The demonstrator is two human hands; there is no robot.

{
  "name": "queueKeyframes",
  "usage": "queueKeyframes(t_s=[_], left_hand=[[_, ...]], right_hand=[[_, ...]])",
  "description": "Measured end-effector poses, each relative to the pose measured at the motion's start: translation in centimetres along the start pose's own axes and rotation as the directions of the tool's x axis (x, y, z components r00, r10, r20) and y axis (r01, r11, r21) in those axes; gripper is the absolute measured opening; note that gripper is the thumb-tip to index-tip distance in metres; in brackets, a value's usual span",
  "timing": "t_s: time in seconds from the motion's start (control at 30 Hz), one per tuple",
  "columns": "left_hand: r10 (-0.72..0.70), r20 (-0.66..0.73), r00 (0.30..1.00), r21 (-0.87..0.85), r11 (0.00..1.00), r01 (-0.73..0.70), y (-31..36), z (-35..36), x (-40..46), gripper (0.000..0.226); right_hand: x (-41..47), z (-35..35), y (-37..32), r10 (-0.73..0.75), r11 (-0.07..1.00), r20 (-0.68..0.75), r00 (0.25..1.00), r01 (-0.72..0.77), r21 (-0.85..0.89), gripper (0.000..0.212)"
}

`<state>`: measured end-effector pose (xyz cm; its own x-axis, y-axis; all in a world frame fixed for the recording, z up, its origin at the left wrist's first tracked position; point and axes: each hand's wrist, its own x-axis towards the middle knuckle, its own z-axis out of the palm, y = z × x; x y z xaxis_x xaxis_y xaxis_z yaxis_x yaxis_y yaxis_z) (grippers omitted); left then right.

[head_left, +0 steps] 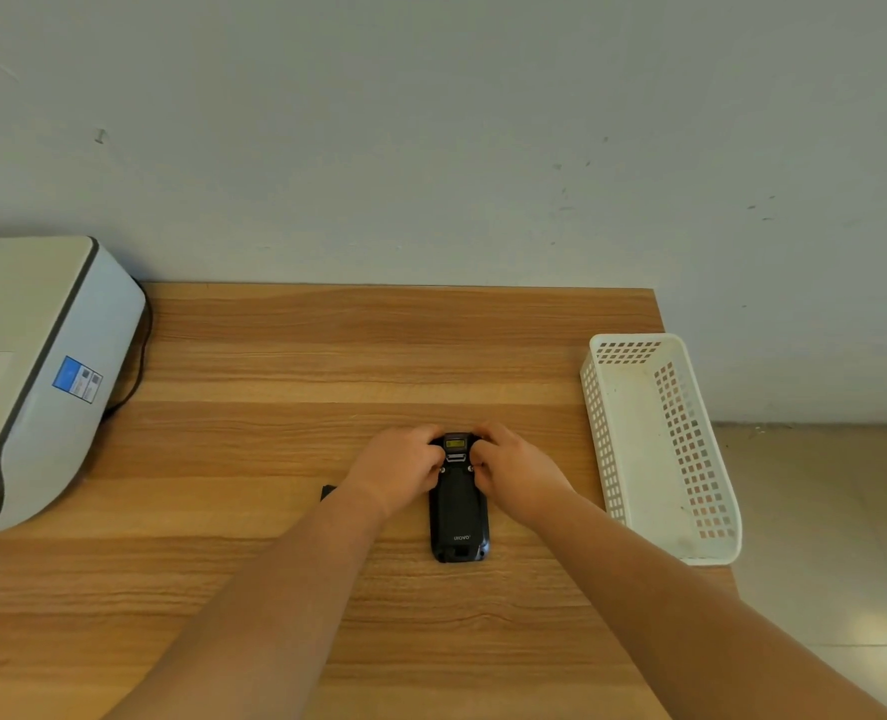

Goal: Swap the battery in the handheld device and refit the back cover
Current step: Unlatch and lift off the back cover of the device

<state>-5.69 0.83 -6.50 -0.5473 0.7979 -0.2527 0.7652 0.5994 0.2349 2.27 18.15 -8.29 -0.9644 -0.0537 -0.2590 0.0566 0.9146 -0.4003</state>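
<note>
A black handheld device [458, 517] lies face down on the wooden table [327, 356], its back cover on and its scanner window pointing away from me. My left hand [399, 467] grips the device's top left side. My right hand [515, 467] grips the top right side, thumbs resting on the upper back near two small latches. A small black object [328, 493], possibly a battery, peeks out from under my left forearm; most of it is hidden.
A white perforated plastic basket [662, 449] stands at the table's right edge, with nothing visible inside. A grey-white printer [31, 376] with a black cable occupies the left. A pale wall runs behind the table; tiled floor shows at the right.
</note>
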Motion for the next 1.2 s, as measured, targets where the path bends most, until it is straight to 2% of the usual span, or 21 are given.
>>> queueKeyframes(t_s=[0.13, 0.33, 0.6, 0.83, 1.0, 1.2], left_hand=[[0.046, 0.031, 0.998, 0.105, 0.993, -0.049, 0.0, 0.2, 0.5, 0.023], [0.081, 0.045, 0.996, 0.154, 0.984, -0.087, -0.1, 0.0, 0.8, 0.022], [0.022, 0.028, 0.999, 0.054, 0.998, -0.023, -0.3, -0.2, 1.3, 0.016], [0.027, 0.058, 0.998, -0.053, 0.998, -0.024, -0.9, -0.3, 0.3, 0.021], [0.054, 0.067, 0.996, -0.021, 0.998, -0.053, -0.7, -0.2, 0.9, 0.019], [0.09, 0.103, 0.991, 0.079, 0.992, -0.098, -1.0, -0.2, 1.3, 0.022]], right_hand=[[0.3, 0.1, -0.1, 0.024, 1.0, 0.026, 0.999, -0.025, 0.008, 0.027], [0.4, 0.3, -0.2, 0.04, 0.999, 0.025, 0.999, -0.041, 0.023, 0.027], [0.0, 0.5, -0.2, 0.037, 0.999, -0.002, 0.999, -0.037, 0.026, 0.022], [0.3, -0.1, 0.0, -0.012, 1.0, 0.01, 1.0, 0.012, -0.012, 0.024], [0.8, -0.7, 0.2, -0.044, 0.998, 0.075, 0.996, 0.047, -0.036, 0.025], [1.1, -0.6, 0.3, -0.073, 0.995, 0.081, 0.994, 0.078, -0.06, 0.025]])
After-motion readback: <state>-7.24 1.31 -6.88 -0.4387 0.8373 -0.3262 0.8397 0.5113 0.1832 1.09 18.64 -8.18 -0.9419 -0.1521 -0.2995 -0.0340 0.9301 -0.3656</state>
